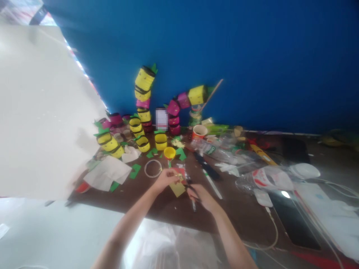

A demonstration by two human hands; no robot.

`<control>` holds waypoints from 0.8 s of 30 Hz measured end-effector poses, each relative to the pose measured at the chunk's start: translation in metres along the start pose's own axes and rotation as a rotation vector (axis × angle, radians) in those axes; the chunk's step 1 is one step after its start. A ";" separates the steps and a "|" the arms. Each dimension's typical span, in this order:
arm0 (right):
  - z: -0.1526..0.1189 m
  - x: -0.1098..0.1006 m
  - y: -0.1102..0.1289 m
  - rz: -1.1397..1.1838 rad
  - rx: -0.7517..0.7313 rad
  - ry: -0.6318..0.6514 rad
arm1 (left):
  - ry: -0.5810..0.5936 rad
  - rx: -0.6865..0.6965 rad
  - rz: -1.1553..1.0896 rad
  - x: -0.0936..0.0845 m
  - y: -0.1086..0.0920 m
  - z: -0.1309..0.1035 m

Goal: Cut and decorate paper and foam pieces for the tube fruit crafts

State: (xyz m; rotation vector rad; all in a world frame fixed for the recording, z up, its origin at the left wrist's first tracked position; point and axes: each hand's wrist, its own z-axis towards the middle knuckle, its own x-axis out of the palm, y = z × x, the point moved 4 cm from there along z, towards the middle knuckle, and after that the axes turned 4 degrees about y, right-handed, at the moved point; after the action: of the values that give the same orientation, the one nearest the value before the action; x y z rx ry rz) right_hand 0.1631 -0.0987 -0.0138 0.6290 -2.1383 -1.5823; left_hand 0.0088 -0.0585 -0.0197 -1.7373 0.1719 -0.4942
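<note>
My left hand (165,179) pinches a small piece of tan-yellow paper (178,189) over the front of the brown table. On the paper's right side my right hand (202,197) is closed around dark-handled scissors (193,190), whose blades point toward the paper. Blur hides whether the blades touch it. A red piece (181,172) lies just behind the paper. Left of my left hand is a clear ring, like a tape roll (153,169). Beyond the hands sits a small yellow cup (169,153).
Yellow and magenta cup chains (144,93) stand along the blue wall. Green paper scraps (135,171) and white paper (108,173) lie left. A white stick-like tool (214,186), plastic bottles (266,178), a paper cup (199,131), a cable and a dark tablet (297,220) crowd the right.
</note>
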 end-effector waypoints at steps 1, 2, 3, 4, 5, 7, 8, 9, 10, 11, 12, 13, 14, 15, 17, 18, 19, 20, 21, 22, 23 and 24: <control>0.000 0.000 0.001 0.000 0.001 0.002 | 0.001 0.000 0.002 0.000 0.000 0.000; 0.000 0.000 0.001 -0.001 0.003 0.004 | 0.002 0.001 0.003 -0.001 0.000 0.000; -0.001 0.000 0.002 -0.002 0.005 0.006 | 0.002 0.001 0.004 -0.001 0.000 0.000; -0.001 0.000 0.002 -0.003 0.007 0.008 | 0.002 0.000 0.006 -0.001 0.000 0.000; -0.001 0.000 0.003 -0.004 0.008 0.010 | 0.001 -0.001 0.007 -0.001 -0.001 0.000; -0.001 0.000 0.004 -0.007 0.010 0.015 | -0.003 -0.003 0.011 -0.001 -0.003 -0.001; -0.001 0.000 0.005 -0.008 0.011 0.018 | -0.004 -0.005 0.012 -0.001 -0.004 -0.001; -0.001 0.000 0.005 -0.010 0.012 0.020 | -0.005 -0.007 0.012 0.000 -0.004 -0.002; -0.002 0.000 0.006 -0.013 0.014 0.022 | -0.006 -0.009 0.011 0.000 -0.005 -0.002; -0.002 0.000 0.006 -0.016 0.016 0.023 | -0.007 -0.010 0.010 0.000 -0.006 -0.002; -0.002 0.000 0.006 -0.019 0.018 0.022 | -0.008 -0.012 0.008 0.000 -0.006 -0.002; -0.002 0.000 0.005 -0.022 0.020 0.021 | -0.010 -0.012 0.006 0.001 -0.006 -0.003; -0.002 0.000 0.005 -0.024 0.021 0.021 | -0.012 -0.013 0.006 0.001 -0.006 -0.003; -0.002 0.000 0.004 -0.026 0.023 0.020 | -0.014 -0.014 0.007 0.001 -0.007 -0.002; -0.002 0.000 0.003 -0.027 0.026 0.021 | -0.018 -0.014 0.008 0.000 -0.006 -0.002; -0.002 -0.001 0.002 -0.027 0.028 0.022 | -0.020 -0.014 0.008 0.000 -0.006 -0.002; -0.002 -0.001 0.002 -0.025 0.028 0.023 | -0.021 -0.014 0.009 0.000 -0.006 -0.002; -0.001 -0.001 0.002 -0.023 0.028 0.023 | -0.022 -0.014 0.008 0.000 -0.005 -0.001; -0.001 -0.001 0.002 -0.021 0.026 0.023 | -0.024 -0.013 0.009 -0.001 -0.005 -0.001; -0.001 -0.001 0.002 -0.020 0.025 0.023 | -0.026 -0.013 0.009 -0.001 -0.004 -0.001; -0.001 -0.001 0.002 -0.019 0.023 0.022 | -0.027 -0.012 0.009 -0.001 -0.004 -0.001; -0.001 -0.001 0.003 -0.019 0.021 0.021 | -0.028 -0.012 0.008 -0.002 -0.003 -0.001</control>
State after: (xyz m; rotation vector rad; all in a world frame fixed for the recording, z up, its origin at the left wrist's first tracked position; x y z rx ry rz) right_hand 0.1641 -0.0984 -0.0111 0.6713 -2.1421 -1.5581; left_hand 0.0066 -0.0576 -0.0167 -1.7542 0.1619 -0.4640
